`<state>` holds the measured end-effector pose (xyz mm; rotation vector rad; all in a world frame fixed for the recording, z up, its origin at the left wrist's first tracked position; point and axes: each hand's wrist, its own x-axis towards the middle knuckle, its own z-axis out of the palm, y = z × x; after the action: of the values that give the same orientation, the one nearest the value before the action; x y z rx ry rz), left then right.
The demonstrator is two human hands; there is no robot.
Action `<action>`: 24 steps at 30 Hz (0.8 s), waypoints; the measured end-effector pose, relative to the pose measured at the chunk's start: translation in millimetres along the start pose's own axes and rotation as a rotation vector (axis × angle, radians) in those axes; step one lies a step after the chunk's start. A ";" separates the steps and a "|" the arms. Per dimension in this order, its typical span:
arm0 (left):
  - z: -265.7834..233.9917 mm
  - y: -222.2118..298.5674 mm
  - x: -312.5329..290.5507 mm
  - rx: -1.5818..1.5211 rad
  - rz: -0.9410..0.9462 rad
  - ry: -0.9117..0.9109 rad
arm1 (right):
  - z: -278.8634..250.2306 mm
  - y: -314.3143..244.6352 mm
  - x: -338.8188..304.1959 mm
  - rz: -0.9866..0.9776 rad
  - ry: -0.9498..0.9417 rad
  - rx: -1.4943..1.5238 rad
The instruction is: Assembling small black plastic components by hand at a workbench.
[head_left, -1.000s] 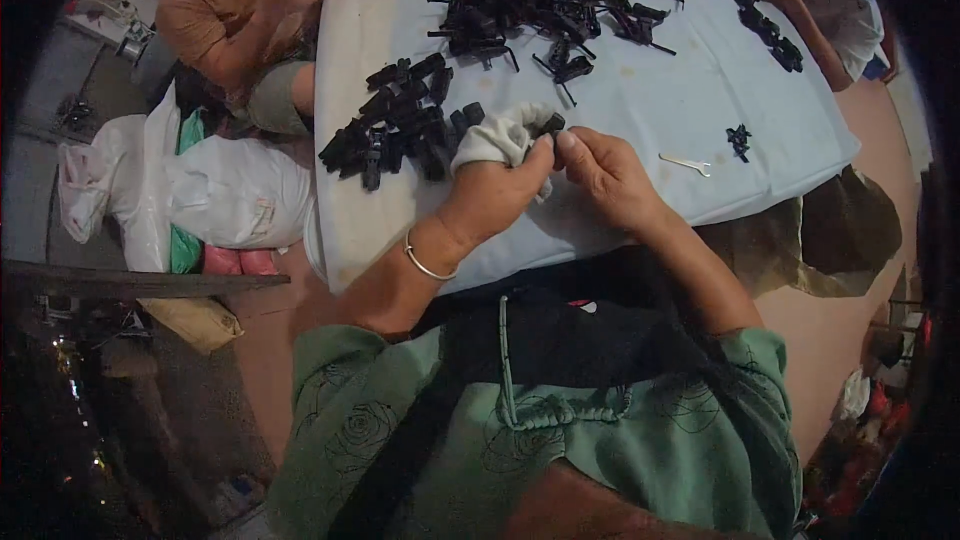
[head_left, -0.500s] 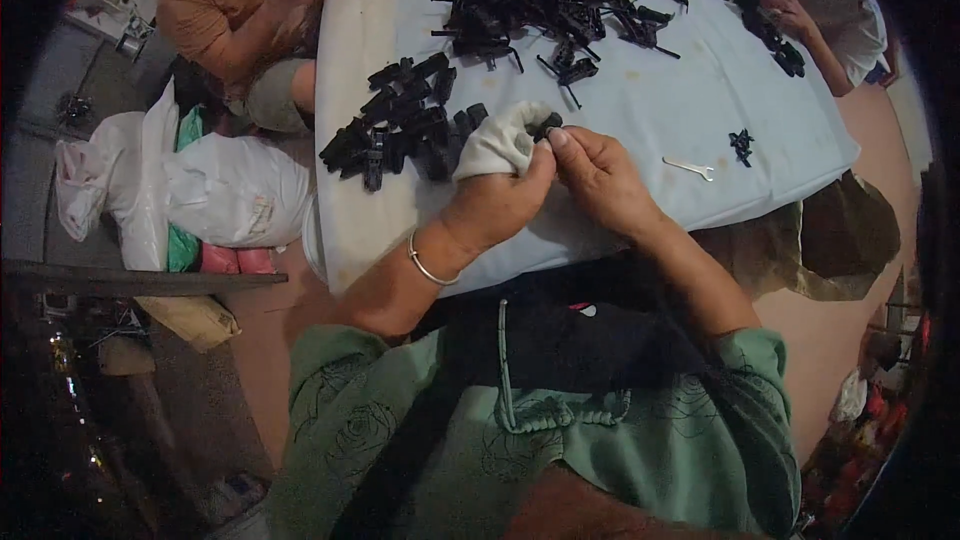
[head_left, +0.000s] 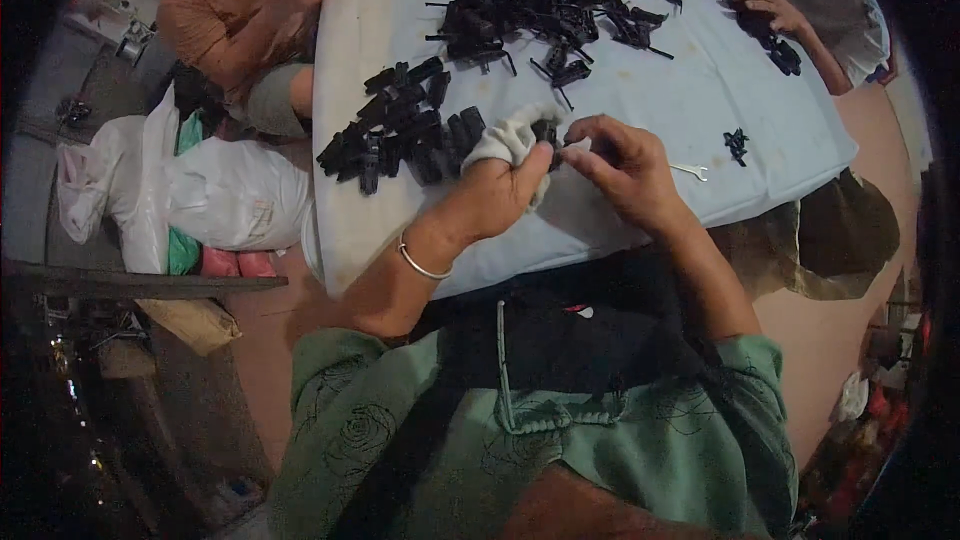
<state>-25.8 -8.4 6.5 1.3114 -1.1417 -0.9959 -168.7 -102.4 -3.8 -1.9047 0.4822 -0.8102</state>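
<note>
My left hand (head_left: pixel 497 195) is closed around a small black plastic part (head_left: pixel 545 132) over the near side of the table. A crumpled white cloth (head_left: pixel 508 140), perhaps a glove, covers its fingers and lies behind the part. Just to the right, my right hand (head_left: pixel 635 172) has its fingers curled and its thumb and forefinger in a pinch beside the part. Anything between those fingertips is too small to make out. Left of the cloth lies a group of similar black parts (head_left: pixel 425 130), some set side by side.
A large heap of black parts with rods (head_left: pixel 550 10) fills the table's far middle. An open-ended wrench (head_left: pixel 690 172) and a little pile of black pieces (head_left: pixel 736 146) lie at right. Two people work at the far corners. White bags (head_left: pixel 235 190) stand left of the table.
My right hand has drawn back slightly to the right from the black part. My left hand has turned, so more of the part and cloth shows. The right-hand person's hand has shifted over black parts.
</note>
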 end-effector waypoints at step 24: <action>-3.1 -14.0 -2.3 0.479 0.333 0.053 | 15.1 5.2 -0.3 0.258 -0.284 0.082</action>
<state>-22.1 -6.1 -7.4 1.4405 -1.5580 -0.4536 -158.1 -95.0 -13.2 -1.7995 0.4974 -0.3783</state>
